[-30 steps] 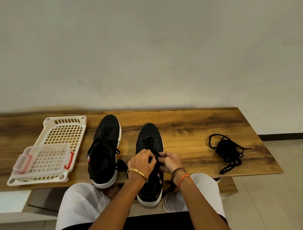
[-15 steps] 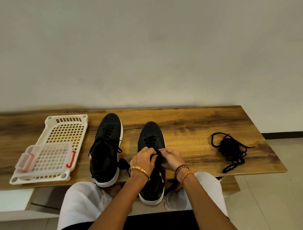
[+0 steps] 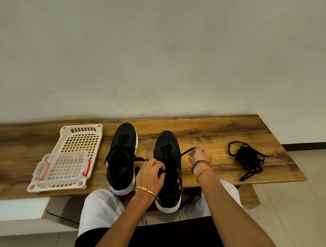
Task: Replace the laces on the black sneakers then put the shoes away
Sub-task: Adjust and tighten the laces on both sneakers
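The heel of the right-hand sneaker (image 3: 167,178) juts past the near edge of the wooden table (image 3: 205,133), and much of its opening is covered by the left hand (image 3: 151,174), so the upper eyelets there cannot be read. That hand lies on the tongue area with fingers curled; it seems to be pinching lace against the shoe, though the black-on-black detail is hard to make out. The right hand (image 3: 199,156) is out beside the shoe's right edge, its fingertips pinching the end of a black lace (image 3: 186,152) drawn taut from the eyelets. The knees and lap below are cut off by the frame's bottom edge.

The other sneaker (image 3: 122,158) stands just left of the first, toe toward the wall, laced, its heel at the table's edge; a loose lace end trails between the two shoes.

At the left sits a white slotted tray (image 3: 81,137) holding a smaller clear basket with red handles (image 3: 62,168), resting at the near end. Whether anything lies in the basket cannot be told through its mesh.

Well to the right, a tangle of black laces (image 3: 249,158) lies on the table.
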